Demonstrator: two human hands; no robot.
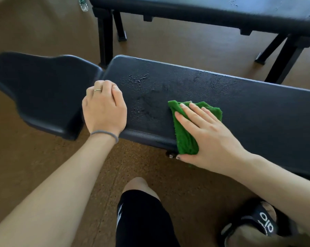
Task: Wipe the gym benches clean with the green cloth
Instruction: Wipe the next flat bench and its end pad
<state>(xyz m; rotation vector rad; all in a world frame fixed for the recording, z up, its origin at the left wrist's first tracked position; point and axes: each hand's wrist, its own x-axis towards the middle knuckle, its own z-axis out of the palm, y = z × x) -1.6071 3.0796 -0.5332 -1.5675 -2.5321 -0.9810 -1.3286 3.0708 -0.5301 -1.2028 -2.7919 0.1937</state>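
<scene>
- green cloth (188,129) bunched on near bench pad (248,107), draped over pad's near edge, lower end hanging just past it
- right hand (209,138) flat on cloth, fingers straight and spread, pressing down; thumb under cloth's hanging end at near edge
- wet droplets (138,80) on pad left of cloth, between the two hands; pad right of cloth is bare, long run to frame's right
- left hand (104,107) at pad's left end, fingers curled loosely, knuckles on surface, holds nothing; ring and grey wrist band visible
- separate seat pad (43,90) left, narrow gap between it and the bench pad
- second bench (204,9) far, droplets on top, strip of brown floor (168,43) between benches
- bottle (82,3) far left on floor
- knee (138,186) and sandal (257,223) near, floor open at near left
</scene>
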